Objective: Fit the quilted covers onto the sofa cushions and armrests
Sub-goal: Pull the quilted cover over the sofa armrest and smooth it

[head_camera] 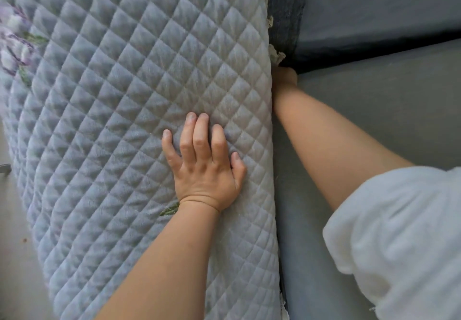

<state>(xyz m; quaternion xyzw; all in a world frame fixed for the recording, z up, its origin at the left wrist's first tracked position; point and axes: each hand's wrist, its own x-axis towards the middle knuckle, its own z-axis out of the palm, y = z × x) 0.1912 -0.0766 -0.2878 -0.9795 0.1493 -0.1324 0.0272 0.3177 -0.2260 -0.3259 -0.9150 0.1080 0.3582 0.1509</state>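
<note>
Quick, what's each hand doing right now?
Left hand: open, fingers pressing flat on the quilted cover.
Right hand: pushed into the gap beside the cover; grip cannot be told.

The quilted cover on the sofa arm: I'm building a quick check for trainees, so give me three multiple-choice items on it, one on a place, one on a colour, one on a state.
1. Where does the left hand rest?
A. flat on top of the quilted cover
B. on the seat cushion
C. on the floor

2. What colour is the bare seat cushion?
A. red
B. grey
C. yellow

3. How does the right hand lie?
A. spread open in full view
B. holding a pair of scissors
C. pushed down at the cover's edge beside the seat, fingers hidden

Answers:
1 A: its palm and straight fingers press the quilting.
2 B: the uncovered cushion beside the cover is plain grey.
3 C: only the wrist and back of the hand show at the gap.
</note>
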